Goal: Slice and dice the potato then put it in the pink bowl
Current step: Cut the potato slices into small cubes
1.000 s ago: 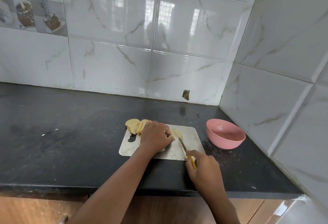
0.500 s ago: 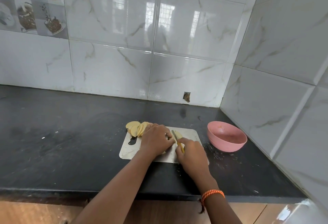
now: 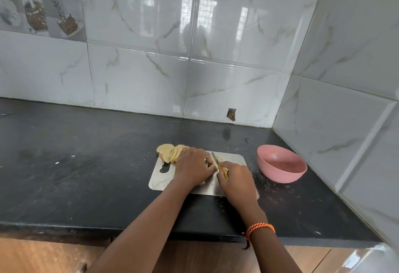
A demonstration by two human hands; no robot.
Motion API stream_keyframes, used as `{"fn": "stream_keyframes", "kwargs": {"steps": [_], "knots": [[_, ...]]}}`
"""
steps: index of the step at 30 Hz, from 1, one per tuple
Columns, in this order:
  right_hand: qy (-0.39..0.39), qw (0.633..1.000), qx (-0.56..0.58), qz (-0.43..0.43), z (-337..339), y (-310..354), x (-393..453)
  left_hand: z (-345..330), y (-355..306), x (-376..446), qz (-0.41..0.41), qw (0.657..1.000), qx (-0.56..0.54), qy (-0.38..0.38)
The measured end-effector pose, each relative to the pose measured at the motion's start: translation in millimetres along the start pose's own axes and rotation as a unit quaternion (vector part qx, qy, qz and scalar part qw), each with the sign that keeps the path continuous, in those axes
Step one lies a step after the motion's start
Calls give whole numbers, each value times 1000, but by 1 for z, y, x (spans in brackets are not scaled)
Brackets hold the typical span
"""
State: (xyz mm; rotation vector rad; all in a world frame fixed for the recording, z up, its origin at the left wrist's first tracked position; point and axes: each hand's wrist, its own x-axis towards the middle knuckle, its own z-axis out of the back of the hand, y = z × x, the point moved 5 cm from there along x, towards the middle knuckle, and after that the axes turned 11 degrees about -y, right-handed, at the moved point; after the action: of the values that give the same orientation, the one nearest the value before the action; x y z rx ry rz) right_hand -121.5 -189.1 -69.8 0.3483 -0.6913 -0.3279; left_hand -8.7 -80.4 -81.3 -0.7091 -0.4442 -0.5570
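Slicing in hand; nothing diced, pink bowl (image 3: 281,163) holds no potato.

Left hand (image 3: 192,168) presses potato on the cutting board (image 3: 157,181); right hand (image 3: 235,178) grips the knife (image 3: 216,160) beside it. Slices (image 3: 169,152) lie at the board's far left; bowl right of board. Next: judged, stacking slices for dicing. Black tabletop, tiled corner.

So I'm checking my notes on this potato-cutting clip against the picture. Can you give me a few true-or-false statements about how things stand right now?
1. The right hand holds a yellow-handled knife. True.
2. The pink bowl sits on the cutting board. False: it stands on the black counter, right of the board.
3. Potato slices lie fanned at the board's far left corner. True.
4. The left hand is raised above the counter. False: it is down on the board, beside the blade.
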Motion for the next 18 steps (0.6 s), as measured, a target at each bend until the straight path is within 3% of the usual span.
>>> {"fn": "stream_keyframes", "kwargs": {"steps": [18], "knots": [[34,998,-35,30,21,-3,-43,5,-2,-2,14,1000,6,4]]}}
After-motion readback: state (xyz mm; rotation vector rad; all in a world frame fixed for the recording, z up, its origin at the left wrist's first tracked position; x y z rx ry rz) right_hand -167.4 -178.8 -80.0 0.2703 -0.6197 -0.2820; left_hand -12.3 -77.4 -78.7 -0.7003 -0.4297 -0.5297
